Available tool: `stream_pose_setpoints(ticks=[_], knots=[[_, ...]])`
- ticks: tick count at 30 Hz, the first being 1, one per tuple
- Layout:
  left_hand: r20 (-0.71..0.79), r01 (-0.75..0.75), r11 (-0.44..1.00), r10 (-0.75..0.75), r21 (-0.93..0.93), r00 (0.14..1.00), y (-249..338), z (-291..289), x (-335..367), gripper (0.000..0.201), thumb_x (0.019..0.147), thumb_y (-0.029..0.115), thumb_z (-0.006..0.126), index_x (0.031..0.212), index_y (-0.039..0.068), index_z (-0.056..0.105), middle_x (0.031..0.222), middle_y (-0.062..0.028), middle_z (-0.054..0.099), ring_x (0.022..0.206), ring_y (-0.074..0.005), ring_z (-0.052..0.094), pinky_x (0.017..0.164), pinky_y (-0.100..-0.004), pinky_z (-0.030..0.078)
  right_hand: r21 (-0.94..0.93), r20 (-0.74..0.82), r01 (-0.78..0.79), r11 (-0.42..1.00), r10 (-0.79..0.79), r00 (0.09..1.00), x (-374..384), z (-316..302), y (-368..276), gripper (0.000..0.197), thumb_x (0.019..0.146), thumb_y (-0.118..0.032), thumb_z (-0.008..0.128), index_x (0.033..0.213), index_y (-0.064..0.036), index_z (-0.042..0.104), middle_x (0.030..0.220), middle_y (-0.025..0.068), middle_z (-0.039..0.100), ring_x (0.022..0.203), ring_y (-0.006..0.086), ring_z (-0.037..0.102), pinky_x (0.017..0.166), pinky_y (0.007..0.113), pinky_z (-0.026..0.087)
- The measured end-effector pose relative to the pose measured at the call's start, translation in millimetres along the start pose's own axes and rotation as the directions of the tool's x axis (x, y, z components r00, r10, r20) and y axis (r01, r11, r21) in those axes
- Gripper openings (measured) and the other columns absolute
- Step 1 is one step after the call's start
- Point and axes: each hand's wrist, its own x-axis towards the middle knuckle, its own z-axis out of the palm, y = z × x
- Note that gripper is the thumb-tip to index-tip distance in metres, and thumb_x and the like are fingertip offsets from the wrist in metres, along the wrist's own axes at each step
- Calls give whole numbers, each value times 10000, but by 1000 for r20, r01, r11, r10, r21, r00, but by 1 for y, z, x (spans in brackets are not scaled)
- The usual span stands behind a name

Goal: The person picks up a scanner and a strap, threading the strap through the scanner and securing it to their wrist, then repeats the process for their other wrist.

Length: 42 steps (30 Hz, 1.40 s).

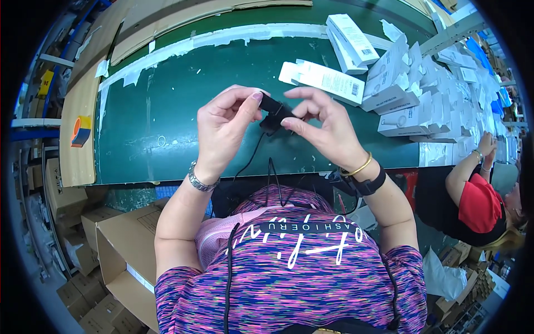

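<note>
Over the green tabletop [183,111] I hold a black strap-like piece [271,106] with a small dark block on it. A thin black cord hangs down from it toward my lap. The thumb and fingers of my left hand [222,119] pinch its upper left end. My right hand [331,128] grips the lower right end between thumb and fingers, its other fingers curled loosely above. The fingers partly cover the piece, so its exact kind cannot be made out. Just beyond my right hand lies a slim white box [325,80] with its end flap open.
More slim white boxes [351,42] lie behind it, and open white cartons [397,83] crowd the right side. At the left edge stands an orange-and-blue tape roll [80,132]. An open cardboard box [125,245] sits below left. Another person [475,195] works at the right.
</note>
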Motion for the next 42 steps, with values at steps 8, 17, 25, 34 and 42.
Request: stream_pose_setpoints(ticks=[8,17,25,34,42], knots=[[83,-121,989,113,89,990,7,1,-6,169,999,100,687,1049,-50,746,878,-55,720,775,-85,666,679,-228,539,12,-10,0,1000,0,1000,14,8,8,183,964,-146,733,1084,-14,691,904,43,712,839,88,663,761,249,529],[243,5,934,-98,357,965,24,-29,-48,229,1015,132,653,1163,-26,725,1068,-126,756,934,-179,722,806,-293,579,-89,-271,183,979,-200,941,52,4,-25,217,964,-191,746,1091,-16,730,863,39,727,781,97,667,759,242,528],[59,-62,628,25,776,998,28,-83,-72,312,1035,111,606,1315,-14,661,1206,-134,731,1090,-194,700,935,-306,557,242,-409,606,758,-487,772,85,2,-70,104,989,-117,695,1005,-15,706,890,54,717,728,128,649,712,258,523],[-10,-186,982,186,17,983,43,-11,-49,318,1054,27,506,1326,-95,615,1336,-199,644,1182,-242,649,1060,-351,506,249,-147,315,916,-286,947,49,44,-57,162,950,-168,769,1035,-34,736,886,4,727,786,67,666,690,221,506],[-13,-45,794,47,-606,999,17,2,-28,351,1027,-24,502,1363,-58,598,1330,-152,642,1285,-225,574,1177,-394,405,-176,-250,563,807,-590,768,43,43,-41,233,916,-36,764,1144,-22,720,1125,98,728,1029,151,666,934,291,521]])
